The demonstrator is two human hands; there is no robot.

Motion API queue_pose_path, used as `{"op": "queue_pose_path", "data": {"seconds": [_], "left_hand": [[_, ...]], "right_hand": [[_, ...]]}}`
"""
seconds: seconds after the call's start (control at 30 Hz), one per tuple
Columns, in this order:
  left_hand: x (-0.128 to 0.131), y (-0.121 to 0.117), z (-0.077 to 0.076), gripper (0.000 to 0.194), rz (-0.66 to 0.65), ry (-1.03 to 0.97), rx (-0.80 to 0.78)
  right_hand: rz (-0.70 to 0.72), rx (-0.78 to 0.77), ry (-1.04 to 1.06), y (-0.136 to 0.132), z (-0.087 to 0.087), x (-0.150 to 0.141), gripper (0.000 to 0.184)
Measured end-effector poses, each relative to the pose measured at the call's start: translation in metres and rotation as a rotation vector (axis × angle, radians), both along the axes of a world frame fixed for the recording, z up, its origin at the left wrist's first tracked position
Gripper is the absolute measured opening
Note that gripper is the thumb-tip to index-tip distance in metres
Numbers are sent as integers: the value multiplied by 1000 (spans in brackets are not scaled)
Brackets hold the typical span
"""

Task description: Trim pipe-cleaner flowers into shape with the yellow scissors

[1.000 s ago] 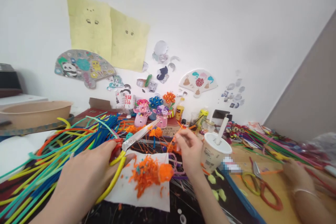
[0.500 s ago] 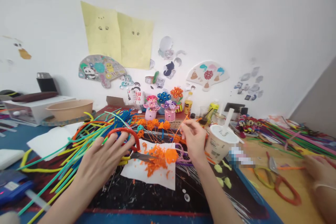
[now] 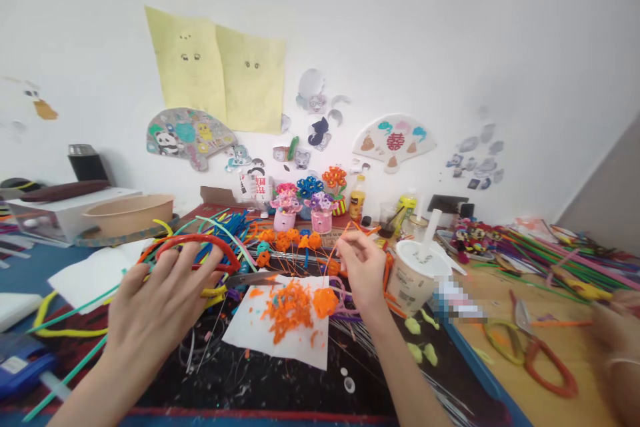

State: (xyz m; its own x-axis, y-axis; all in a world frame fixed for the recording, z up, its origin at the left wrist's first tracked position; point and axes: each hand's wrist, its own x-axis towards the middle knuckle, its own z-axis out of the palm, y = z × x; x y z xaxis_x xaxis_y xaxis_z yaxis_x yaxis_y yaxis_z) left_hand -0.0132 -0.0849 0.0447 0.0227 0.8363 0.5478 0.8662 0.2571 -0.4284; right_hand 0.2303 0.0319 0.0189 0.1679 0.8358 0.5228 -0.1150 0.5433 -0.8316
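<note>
My left hand (image 3: 167,280) is curled over the red handles of a pair of scissors (image 3: 253,278), whose blades point right. The scissors are above the left edge of a white paper sheet (image 3: 250,333). A heap of orange fuzz trimmings (image 3: 287,313) lies on that sheet. My right hand (image 3: 363,267) pinches a thin orange pipe cleaner (image 3: 336,248), which slants down toward a fuzzy orange ball (image 3: 325,302) at the sheet's right edge. Whether the two join is hard to tell. Behind them lie several orange pipe-cleaner balls (image 3: 285,240) on thin stems.
Loose pipe cleaners (image 3: 220,227) lie left. A lidded cup with a straw (image 3: 420,273) stands beside my right hand. At far right are another pair of scissors (image 3: 547,367) and another person's blurred hand (image 3: 617,327). Potted pipe-cleaner flowers (image 3: 320,210) stand at the back; a blue glue gun (image 3: 25,360) lies left.
My left hand has moved left with the scissors, drawing the blades off the orange trimmings. My right hand keeps its pinch nearly in place. The other person's hand has shifted slightly.
</note>
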Motion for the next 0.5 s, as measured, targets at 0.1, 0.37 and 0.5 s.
{"op": "queue_pose_path", "data": {"seconds": [0.1,0.37,0.5], "left_hand": [[-3,1,0,41,-30,-36,15],[-26,8,-9,49,-158,-90,-38],[-32,11,-14,48,-238,-284,16]], "right_hand": [[-2,-9,-17,1,-1,0,14],[8,-38,-29,3,-4,-1,15],[-11,-46,-48,3,-5,0,14]]}}
